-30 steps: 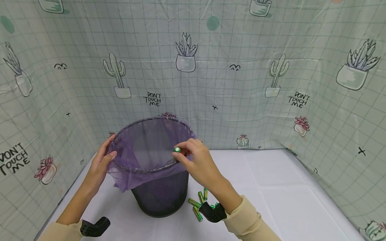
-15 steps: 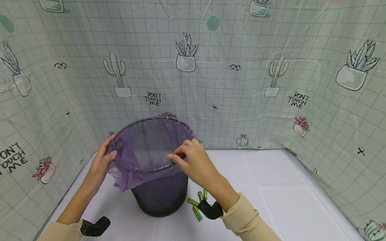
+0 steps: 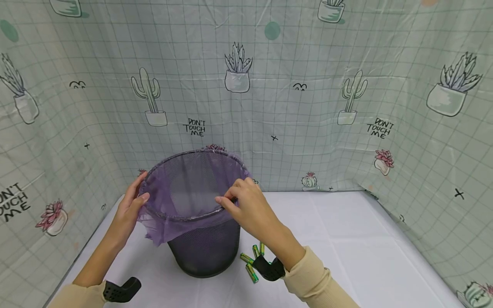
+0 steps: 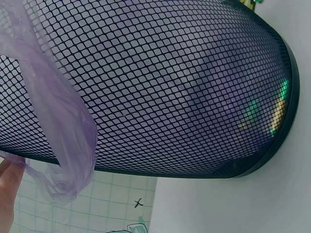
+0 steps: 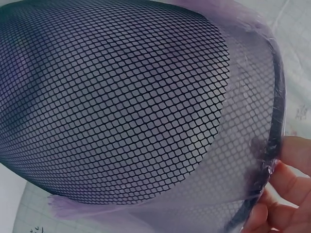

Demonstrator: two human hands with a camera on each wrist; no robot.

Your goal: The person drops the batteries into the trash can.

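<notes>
A black mesh wastebasket (image 3: pixel 208 248) with a purple bag liner (image 3: pixel 169 229) folded over its rim stands tilted on the white surface. My left hand (image 3: pixel 129 207) grips the rim at the left, thumb on the near side. Bent fingers of my right hand (image 3: pixel 244 205) reach over the right side of the rim; in the right wrist view they lie close against the lined edge. I cannot tell whether a battery is still between them. Green and yellow batteries (image 3: pixel 252 273) lie beside the basket. Through the mesh, similarly coloured batteries (image 4: pixel 278 114) show at its bottom.
A white cloth (image 3: pixel 335 248) covers the table. Behind and at both sides hangs a grid-patterned curtain (image 3: pixel 277 111) with cactus drawings. Black wrist mounts (image 3: pixel 122 290) sit on both sleeves, the right one overlapping some batteries in the head view.
My right hand has shifted slightly left over the rim. The battery seen in its fingertips a second ago is out of sight. My left hand has stayed on the rim.
</notes>
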